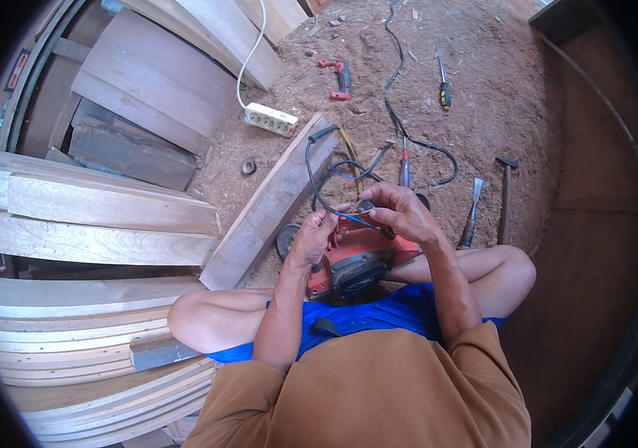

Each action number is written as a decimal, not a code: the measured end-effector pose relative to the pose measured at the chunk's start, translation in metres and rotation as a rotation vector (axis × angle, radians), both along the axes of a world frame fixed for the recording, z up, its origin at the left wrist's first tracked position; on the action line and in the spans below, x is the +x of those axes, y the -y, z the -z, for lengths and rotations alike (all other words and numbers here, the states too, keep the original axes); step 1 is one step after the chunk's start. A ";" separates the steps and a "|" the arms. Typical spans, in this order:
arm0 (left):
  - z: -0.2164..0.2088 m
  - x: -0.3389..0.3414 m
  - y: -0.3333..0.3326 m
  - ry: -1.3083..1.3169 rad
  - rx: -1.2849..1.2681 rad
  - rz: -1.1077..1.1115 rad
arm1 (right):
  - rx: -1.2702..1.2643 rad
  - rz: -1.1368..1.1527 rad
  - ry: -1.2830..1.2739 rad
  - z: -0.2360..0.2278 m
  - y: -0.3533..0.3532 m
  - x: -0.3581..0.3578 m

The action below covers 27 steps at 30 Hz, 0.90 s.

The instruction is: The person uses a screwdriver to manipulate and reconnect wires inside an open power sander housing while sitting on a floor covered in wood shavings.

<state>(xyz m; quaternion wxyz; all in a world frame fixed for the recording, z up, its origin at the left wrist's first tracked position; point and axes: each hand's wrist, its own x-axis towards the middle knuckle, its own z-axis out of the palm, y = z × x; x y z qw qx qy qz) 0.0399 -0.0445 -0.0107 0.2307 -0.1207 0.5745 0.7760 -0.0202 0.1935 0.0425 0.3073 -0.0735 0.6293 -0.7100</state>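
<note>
Head view: one person seated with folded legs on a sawdust-strewn floor (476,75).

Item, red-and-black power tool (360,272) (by its shape, probably an electric planer): lay in the lap between the thighs, which seemed to brace it and spare both hands for its far end.

Item, left hand (313,237): at the tool's far left edge, fingertips drawn close beside a blue wire (352,219); whether this grip was clamped on anything could not be told.

Item, right hand (405,215): thumb and forefinger appeared clamped on a small dark part (364,206), a fingertip grip suited to so slight a piece.

Item, black cord (308,160): looped by the far end of a wooden plank (263,209), slack enough, apparently, not to tug.

Item, red-and-black handle piece (343,81): lay well apart on the floor, presumably out of the way.

Item, screwdriver (405,172), chisel (473,213) and hammer (507,205): ranged ahead and to the right, likely for easy reach.

Item, white power strip (270,119): beyond the plank, its cable running away from the lap.
</note>
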 end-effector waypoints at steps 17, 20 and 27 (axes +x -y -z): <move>0.020 -0.013 0.010 0.076 0.053 0.021 | 0.394 -0.085 -0.255 -0.011 0.009 -0.002; 0.026 -0.020 0.017 0.123 0.123 0.026 | 0.465 -0.073 -0.393 0.000 0.012 -0.003; 0.024 -0.021 0.010 0.106 0.280 -0.078 | 0.494 -0.075 -0.399 0.008 0.022 -0.007</move>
